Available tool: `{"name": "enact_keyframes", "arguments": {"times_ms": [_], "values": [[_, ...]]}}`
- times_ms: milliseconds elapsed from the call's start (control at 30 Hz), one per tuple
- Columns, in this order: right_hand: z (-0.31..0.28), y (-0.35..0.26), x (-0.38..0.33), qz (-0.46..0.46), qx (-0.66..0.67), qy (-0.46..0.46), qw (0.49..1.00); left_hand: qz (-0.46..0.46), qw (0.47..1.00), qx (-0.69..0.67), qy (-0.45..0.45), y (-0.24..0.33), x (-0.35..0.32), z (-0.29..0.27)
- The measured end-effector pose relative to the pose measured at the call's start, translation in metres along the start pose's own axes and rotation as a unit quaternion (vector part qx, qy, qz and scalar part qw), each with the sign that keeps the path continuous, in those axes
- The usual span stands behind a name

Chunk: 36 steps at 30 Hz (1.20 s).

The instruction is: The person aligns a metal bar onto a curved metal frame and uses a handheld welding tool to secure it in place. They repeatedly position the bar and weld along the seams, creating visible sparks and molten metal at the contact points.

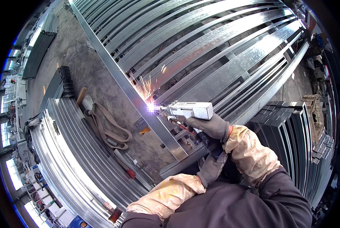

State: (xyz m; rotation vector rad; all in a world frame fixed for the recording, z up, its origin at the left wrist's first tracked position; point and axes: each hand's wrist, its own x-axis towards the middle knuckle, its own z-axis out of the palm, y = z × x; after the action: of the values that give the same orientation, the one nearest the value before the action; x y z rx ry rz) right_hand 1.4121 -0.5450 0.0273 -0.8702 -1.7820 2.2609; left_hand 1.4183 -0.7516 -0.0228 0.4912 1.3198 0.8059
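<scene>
You have a large frame of metal bars (230, 72) stretching out before you, with a stack of long metal profiles (82, 144) to your left and, along the frame's near left side, a long edge rail (164, 133). Judging by the arc, the joint under your torch is in progress rather than finished; many other bars meet or come near that rail farther up, but you cannot tell from here which of those joints are done and which are left. The pale handheld torch (194, 110) sits over the frame's corner region, its nozzle pointing left at the rail. Your right hand (211, 127) has its gloved fingers wrapped around the torch from below and behind, so the tool lies in them and extends forward. Your left hand (212, 171) is just below, near a dark part under the torch; whether its fingers grip that cannot be told. Smallest is the bright violet-white arc (151, 108) at the nozzle, well ahead of your fingers, throwing orange sparks (145, 91) upward.
</scene>
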Motion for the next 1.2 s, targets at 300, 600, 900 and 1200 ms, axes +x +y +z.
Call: {"name": "enact_keyframes", "arguments": {"times_ms": [300, 600, 900, 1200], "values": [[-0.001, 0.008, -0.003, -0.03, -0.017, 0.0, 0.999, 0.07, 0.99, -0.115, -0.037, -0.004, -0.001, 0.006], [0.0, 0.017, -0.007, -0.012, -0.004, 0.002, 1.0, 0.052, 0.998, 0.025, -0.013, 0.02, -0.005, 0.004], [0.0, 0.001, -0.013, -0.073, 0.01, 0.001, 0.997, 0.177, 0.975, 0.127, -0.035, 0.013, -0.008, 0.001], [-0.012, -0.019, -0.048, -0.075, 0.086, 0.058, 0.992, 0.068, 0.992, -0.093, -0.054, 0.049, -0.013, 0.024]]}}
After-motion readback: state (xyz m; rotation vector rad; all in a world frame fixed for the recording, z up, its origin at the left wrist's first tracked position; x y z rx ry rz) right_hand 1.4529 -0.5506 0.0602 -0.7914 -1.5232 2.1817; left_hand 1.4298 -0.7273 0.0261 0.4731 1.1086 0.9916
